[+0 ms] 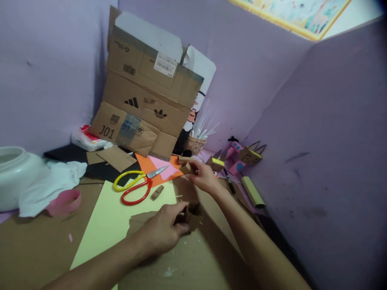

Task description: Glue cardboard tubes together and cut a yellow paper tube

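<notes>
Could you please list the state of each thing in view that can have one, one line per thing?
Left hand: closed on a small cardboard piece.
Right hand: pinching a small cardboard block.
Scissors: lying flat, blades closed.
Cardboard box: flattened, leaning upright on the wall.
Yellow paper: flat on the table.
White cloth: crumpled.
Pink tape roll: lying flat.

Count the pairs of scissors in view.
1. The scissors, with one yellow and one red handle, lie open on the pale yellow paper, beyond the left hand. Others may be hidden.
</notes>
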Demonstrator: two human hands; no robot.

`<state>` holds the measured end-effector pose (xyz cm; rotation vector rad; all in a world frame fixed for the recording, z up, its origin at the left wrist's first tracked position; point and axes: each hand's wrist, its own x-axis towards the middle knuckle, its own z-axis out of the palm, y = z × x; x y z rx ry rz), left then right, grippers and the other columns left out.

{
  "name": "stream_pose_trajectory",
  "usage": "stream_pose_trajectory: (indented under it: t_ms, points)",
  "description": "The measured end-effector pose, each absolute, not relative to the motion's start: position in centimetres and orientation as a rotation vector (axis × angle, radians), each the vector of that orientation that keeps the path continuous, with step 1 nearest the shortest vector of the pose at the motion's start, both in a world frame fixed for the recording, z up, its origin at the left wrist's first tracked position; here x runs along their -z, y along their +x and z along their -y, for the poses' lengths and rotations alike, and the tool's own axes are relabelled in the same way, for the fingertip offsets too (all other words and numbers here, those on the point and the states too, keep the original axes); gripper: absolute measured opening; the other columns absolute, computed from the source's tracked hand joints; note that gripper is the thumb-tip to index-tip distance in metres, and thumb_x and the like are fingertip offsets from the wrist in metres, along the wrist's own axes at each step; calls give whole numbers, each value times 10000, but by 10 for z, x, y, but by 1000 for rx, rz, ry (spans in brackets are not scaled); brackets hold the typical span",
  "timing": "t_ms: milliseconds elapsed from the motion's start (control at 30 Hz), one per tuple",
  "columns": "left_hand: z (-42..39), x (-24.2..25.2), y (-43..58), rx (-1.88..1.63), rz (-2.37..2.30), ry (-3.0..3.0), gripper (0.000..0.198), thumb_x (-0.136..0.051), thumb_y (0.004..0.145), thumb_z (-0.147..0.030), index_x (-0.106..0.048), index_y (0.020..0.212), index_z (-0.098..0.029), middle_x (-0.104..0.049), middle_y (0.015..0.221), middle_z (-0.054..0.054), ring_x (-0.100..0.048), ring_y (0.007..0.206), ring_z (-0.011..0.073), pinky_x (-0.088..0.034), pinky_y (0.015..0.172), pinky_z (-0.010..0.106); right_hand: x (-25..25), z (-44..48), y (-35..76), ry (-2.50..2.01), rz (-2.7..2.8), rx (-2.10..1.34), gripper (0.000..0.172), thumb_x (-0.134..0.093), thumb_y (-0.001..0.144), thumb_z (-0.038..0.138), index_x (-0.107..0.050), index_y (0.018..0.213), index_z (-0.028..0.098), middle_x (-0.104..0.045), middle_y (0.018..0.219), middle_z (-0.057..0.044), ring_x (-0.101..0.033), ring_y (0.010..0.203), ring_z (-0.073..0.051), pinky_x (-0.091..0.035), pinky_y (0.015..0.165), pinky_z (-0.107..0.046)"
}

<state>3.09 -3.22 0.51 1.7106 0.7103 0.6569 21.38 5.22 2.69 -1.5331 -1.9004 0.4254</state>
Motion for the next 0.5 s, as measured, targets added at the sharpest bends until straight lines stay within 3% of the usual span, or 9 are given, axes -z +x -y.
stream_pose_trajectory:
  t_ms: [167, 300, 500]
  points:
    - [23, -3, 31, -763, -831, 1754, 414, -517, 722, -111, -570, 1123, -203, -654, 1056, 42, -574, 1004, 209, -411, 902, 330, -16, 17, 233, -1378, 1591, -584, 383, -564, 735, 224, -502, 1112, 201, -656, 1082, -91, -637, 942, -214, -510, 781, -348]
    - [16, 2, 35, -745, -850, 1777, 357, -535, 727, -140, -583, 1079, -175, -672, 1033, 59, -578, 1037, 229, -414, 924, 371, 8, 50, 230, -1187, 1204, -1010, 396, -695, 610, 198, -553, 979, 227, -664, 1030, -60, -623, 966, -226, -479, 857, -368]
    - [14, 7, 39, -686, -818, 1800, 418, -530, 729, -138, -560, 1146, -166, -658, 1115, 74, -594, 1034, 215, -438, 910, 353, 16, 52, 222, -1177, 1158, -1125, 419, -743, 496, 116, -576, 869, 210, -679, 882, -18, -630, 857, -203, -483, 811, -347]
